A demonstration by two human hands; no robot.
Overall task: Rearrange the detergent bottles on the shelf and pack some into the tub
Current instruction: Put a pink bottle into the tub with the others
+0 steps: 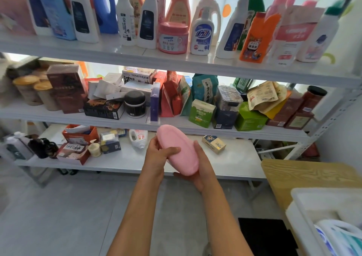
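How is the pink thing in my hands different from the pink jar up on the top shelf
The pink object in your hands is plain, oval and tilted, gripped by your left hand and right hand; no label shows. The pink jar stands upright on the top shelf, untouched, with a printed label and a lid. Both share nearly the same pink.

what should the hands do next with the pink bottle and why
Probably swing the pink bottle right and down toward the white tub: both the left hand and right hand already hold it off the shelf, and the tub sits at lower right.
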